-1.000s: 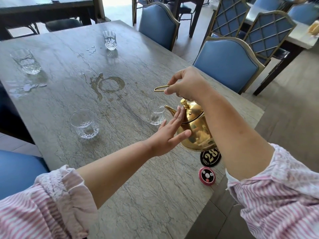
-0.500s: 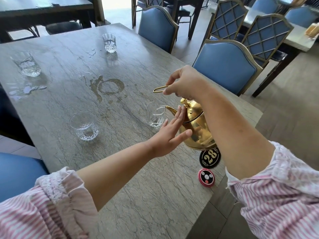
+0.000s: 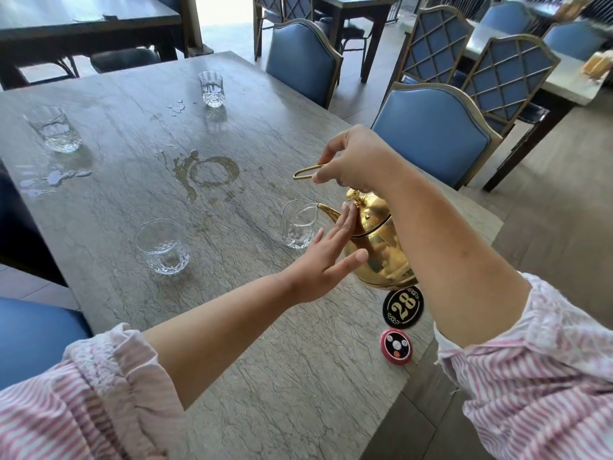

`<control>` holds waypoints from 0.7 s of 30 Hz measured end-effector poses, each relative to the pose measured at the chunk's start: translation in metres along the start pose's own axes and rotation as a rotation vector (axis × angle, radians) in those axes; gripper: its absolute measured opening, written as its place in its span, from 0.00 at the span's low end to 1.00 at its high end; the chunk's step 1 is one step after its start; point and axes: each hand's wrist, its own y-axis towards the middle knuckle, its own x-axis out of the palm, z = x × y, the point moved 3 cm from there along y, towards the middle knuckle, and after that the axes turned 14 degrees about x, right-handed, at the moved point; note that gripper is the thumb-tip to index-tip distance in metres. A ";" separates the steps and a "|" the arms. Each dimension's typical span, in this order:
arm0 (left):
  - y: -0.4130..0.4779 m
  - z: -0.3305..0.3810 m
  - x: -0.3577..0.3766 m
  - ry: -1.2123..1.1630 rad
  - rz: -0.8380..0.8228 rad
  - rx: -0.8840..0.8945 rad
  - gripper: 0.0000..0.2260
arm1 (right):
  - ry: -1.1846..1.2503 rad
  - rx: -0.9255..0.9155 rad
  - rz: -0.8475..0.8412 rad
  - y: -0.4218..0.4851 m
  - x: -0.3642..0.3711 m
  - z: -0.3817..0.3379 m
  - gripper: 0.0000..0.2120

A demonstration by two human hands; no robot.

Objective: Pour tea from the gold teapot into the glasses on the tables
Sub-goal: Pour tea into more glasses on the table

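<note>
A restaurant or tea-house dining room. Several long tables in rows: a grey stone-look table [image 3: 272, 376] up front, dark ones behind, a pale one off to the right. Matching blue upholstered chairs [image 3: 434, 134] with gold frames, some with lattice backs [image 3: 510, 81], pushed in all around. A round black table-number disc [image 3: 403, 307] marked 28 near the edge, with a small red call button [image 3: 396, 346] just beside it. Clear tumblers [image 3: 162, 247] set out at places. Tiled floor, daylight from a doorway at the back.
</note>
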 end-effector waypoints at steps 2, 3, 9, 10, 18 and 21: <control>0.001 0.001 0.000 0.000 0.007 0.007 0.37 | -0.012 -0.006 0.003 -0.001 -0.001 -0.001 0.09; 0.001 0.002 0.000 -0.003 0.009 0.011 0.37 | -0.017 -0.009 0.005 -0.001 -0.002 -0.002 0.09; 0.004 0.003 -0.002 -0.006 0.015 0.023 0.37 | -0.039 -0.020 0.006 -0.002 -0.005 -0.003 0.08; 0.004 0.003 -0.002 -0.007 0.012 0.021 0.37 | -0.045 -0.021 0.007 -0.002 -0.005 -0.004 0.08; 0.006 -0.001 0.002 -0.005 0.005 0.016 0.37 | -0.073 -0.022 0.011 0.004 -0.001 -0.002 0.09; 0.004 -0.003 0.002 -0.008 -0.011 -0.004 0.40 | -0.071 -0.011 0.000 0.007 0.002 0.001 0.09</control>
